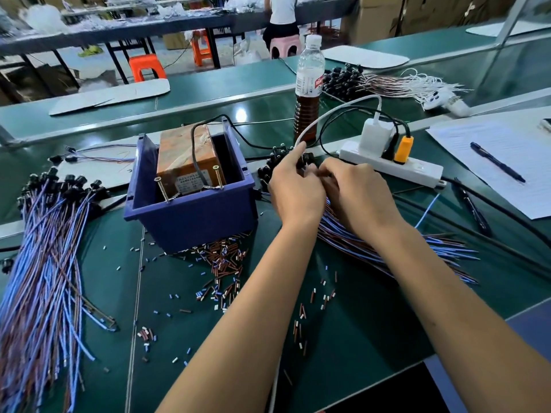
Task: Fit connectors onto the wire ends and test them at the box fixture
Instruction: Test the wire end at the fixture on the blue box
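My left hand (pixel 293 186) has its forefinger stretched out and the other fingers curled into the black heads of the wire bundle (pixel 372 242); my right hand (pixel 354 192) is curled against it at the same spot, and whether either grip is actually clamped on one wire I cannot tell, since the fingertips are hidden. The bundle fans out from under both hands, just right of the blue box (pixel 190 204). I judge the wires light and limp, likely to snag on their neighbours, so I would take one by its stiff black head rather than the lead. The box holds a taped brown block (pixel 185 162) with two upright screws (pixel 219 177) at its front, which look like the test contacts. Left of the box lies another heap of wires (pixel 47 263); in front of it small cut sleeves (pixel 223 263) litter the surface (pixel 372 323). Behind my hands, right of the box, a power strip (pixel 390 165), its cables and a bottle (pixel 308 90) crowd the reach.
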`<state>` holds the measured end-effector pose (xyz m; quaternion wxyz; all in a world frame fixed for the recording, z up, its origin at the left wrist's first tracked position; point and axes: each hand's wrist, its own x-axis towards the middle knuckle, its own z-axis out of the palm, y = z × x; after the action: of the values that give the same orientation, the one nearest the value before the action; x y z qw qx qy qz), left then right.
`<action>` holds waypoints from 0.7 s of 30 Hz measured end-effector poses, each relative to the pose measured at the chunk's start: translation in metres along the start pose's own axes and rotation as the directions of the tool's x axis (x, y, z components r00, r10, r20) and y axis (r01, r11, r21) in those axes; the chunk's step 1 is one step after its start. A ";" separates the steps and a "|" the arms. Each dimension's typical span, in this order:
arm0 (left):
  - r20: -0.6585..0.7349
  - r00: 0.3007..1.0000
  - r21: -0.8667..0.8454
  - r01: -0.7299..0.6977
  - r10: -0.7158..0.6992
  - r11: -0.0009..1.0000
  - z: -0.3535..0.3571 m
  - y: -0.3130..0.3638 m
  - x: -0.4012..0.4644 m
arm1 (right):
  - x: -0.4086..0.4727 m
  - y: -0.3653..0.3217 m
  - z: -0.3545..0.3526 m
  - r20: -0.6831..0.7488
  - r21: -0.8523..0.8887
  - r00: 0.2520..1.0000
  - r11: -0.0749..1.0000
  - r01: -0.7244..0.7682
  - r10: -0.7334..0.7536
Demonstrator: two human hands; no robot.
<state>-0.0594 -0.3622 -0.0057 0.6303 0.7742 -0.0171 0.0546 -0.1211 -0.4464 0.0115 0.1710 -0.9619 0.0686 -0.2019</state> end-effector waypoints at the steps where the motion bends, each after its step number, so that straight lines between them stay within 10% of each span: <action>1: -0.025 1.000 -0.008 -0.008 0.007 1.000 0.001 -0.001 0.002 | -0.001 0.001 -0.003 0.015 -0.027 1.000 1.000 0.002 -0.001; 11: -0.069 0.970 0.380 -0.191 0.233 0.905 0.000 -0.012 0.041 | -0.010 0.049 -0.064 0.513 -0.246 0.806 0.950 -0.193 0.297; 21: 0.026 0.927 0.460 -0.344 0.375 0.818 -0.004 -0.032 0.044 | -0.023 0.043 -0.100 0.538 -0.110 0.761 0.926 -0.361 0.361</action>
<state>-0.0133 -0.3497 -0.0319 0.4089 0.8810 -0.1288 0.2002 -0.1860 -0.5117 0.0739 0.2189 -0.9475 0.2004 0.1193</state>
